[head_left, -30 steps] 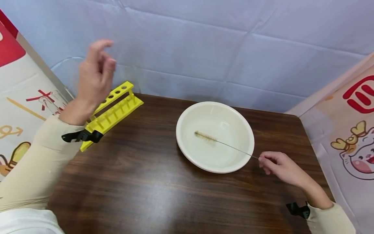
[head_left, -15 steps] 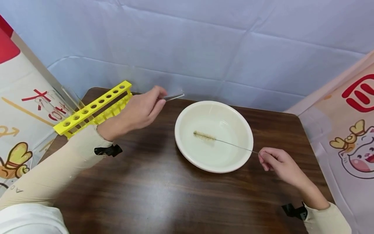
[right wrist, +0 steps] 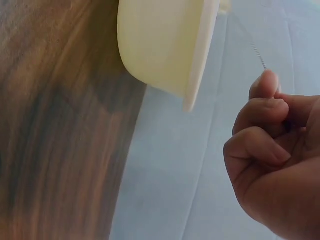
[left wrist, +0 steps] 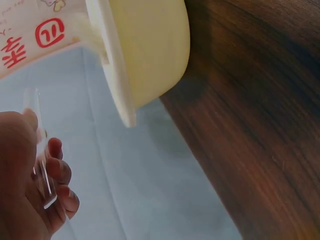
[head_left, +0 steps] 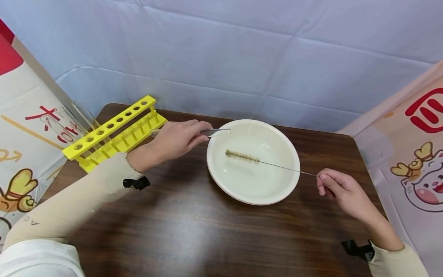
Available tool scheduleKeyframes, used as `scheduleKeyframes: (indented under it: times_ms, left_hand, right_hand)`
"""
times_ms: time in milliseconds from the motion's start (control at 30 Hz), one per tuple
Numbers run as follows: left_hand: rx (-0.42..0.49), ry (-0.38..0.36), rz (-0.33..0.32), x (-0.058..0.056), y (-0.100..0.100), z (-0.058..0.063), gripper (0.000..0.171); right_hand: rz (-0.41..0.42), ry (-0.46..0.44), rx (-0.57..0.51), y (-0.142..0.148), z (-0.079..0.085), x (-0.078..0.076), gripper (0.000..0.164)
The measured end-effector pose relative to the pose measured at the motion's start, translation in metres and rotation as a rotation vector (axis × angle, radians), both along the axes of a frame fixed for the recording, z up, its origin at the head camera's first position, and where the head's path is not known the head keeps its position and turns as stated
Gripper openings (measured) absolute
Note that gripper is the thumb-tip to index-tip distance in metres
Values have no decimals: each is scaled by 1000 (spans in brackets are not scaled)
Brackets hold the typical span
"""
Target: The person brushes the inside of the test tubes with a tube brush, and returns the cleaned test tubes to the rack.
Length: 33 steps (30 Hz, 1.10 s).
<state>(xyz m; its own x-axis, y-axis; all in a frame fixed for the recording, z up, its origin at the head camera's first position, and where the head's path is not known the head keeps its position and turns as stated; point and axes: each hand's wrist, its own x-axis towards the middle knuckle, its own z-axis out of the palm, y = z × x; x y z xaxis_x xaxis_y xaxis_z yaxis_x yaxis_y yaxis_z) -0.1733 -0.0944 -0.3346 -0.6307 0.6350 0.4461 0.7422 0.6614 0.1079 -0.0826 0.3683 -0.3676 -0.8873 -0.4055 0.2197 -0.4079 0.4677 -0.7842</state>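
Note:
My left hand (head_left: pixel 173 140) grips a clear glass test tube (head_left: pixel 219 131), whose mouth end reaches over the left rim of a white basin (head_left: pixel 254 200). In the left wrist view the fingers (left wrist: pixel 59 171) curl round the tube (left wrist: pixel 45 185). With thumb and fingertips my right hand (head_left: pixel 342 190) pinches the thin wire handle of a test tube brush (head_left: pixel 242 156). The bristle end hangs over the basin and points left toward the tube, apart from it. In the right wrist view only a short twisted piece of the wire (right wrist: pixel 259 56) shows above the fingers (right wrist: pixel 257 120).
A yellow test tube rack (head_left: pixel 119 120) stands on the left of the dark wooden table (head_left: pixel 214 238), behind the left forearm. Another clear tube (head_left: pixel 84 115) leans in its left end. A pale cloth backdrop (head_left: pixel 221 61) rises behind, with printed panels (head_left: pixel 418 154) at both sides.
My left hand has come right and down from over the rack to the basin's rim, carrying the test tube. The right hand has drawn slightly rightward and up, raising the brush.

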Motion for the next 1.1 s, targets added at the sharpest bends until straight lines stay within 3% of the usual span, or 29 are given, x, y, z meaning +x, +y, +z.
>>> scheduleKeyframes:
  times_ms: [200,400,500,733,1100]
  left_hand:
    - [-49,-87,59,-1,4,-6,29]
    - [-60,-85,49,-2,7,-10,25]
    - [-52,-77,27,-3,8,-12,23]
    - [-41,-59,-7,-5,9,-14,23]
    - [-66,-50,15,-8,10,-16,21]
  right_hand:
    - [-47,56,-5,3,5,1,31]
    - [-44,87,-25,9,8,1,31]
    - [-25,91,-84,12,8,-2,30]
    - [-31,36,-335,14,8,-3,30]
    - [-1,27,-403,18,12,-3,28]
